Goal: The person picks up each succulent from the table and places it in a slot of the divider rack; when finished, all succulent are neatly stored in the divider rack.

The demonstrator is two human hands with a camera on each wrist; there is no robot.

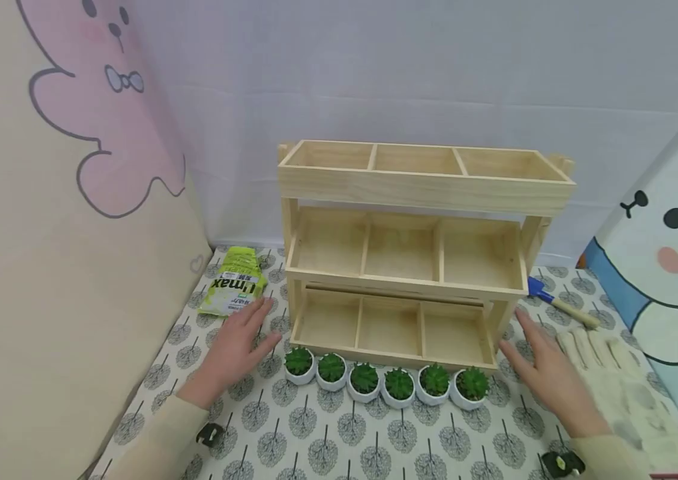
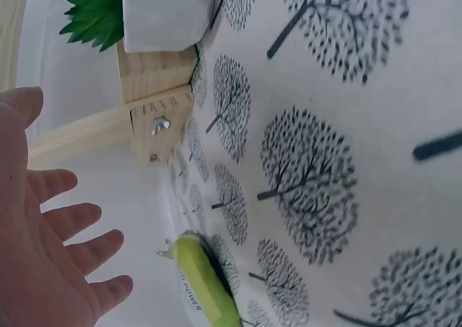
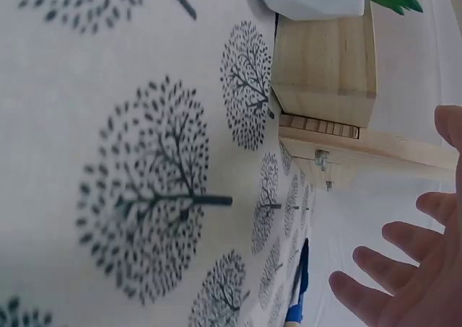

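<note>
A three-tier wooden shelf [image 1: 401,190], each tier split into three compartments, stands at the middle of the table. Along its front base runs a row of several small green succulents in white pots [image 1: 364,380]. My left hand [image 1: 232,347], fingers spread, is left of the shelf with nothing in its grasp. Close beyond its fingertips lies a green and white bag [image 1: 233,283]. To the right of the shelf is my right hand [image 1: 557,373], its fingers also extended and holding nothing. Both wrist views show the fingers apart from the shelf's side posts.
Behind the right hand lies a small shovel [image 1: 563,303] with a blue blade and wooden handle. Cream gloves [image 1: 621,393] rest at the right edge. A tree-patterned cloth [image 1: 321,453] covers the table; a white curtain [image 1: 411,73] hangs behind.
</note>
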